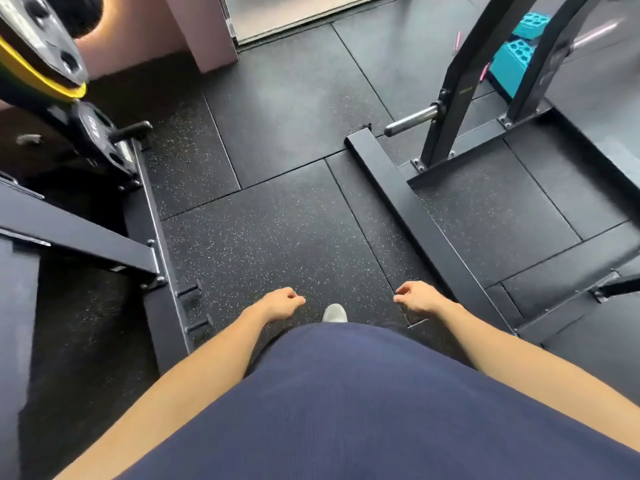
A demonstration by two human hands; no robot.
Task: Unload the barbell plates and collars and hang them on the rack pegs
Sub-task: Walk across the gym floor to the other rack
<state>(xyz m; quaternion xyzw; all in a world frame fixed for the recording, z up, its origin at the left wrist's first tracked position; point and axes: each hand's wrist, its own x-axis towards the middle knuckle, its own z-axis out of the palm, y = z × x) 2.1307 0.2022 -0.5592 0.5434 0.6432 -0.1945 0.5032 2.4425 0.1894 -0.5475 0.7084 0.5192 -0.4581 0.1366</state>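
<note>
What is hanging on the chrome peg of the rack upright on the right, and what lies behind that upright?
The chrome peg is bare; nothing hangs on it. Behind the upright sit teal blocks with holes, partly covered by the frame. Both hands, left and right, hold nothing.

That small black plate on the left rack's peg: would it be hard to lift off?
The small black plate looks like solid metal, so probably heavy for its size. Its cut-out holes should give fingers purchase. Being round, it might roll if set on edge.
</note>
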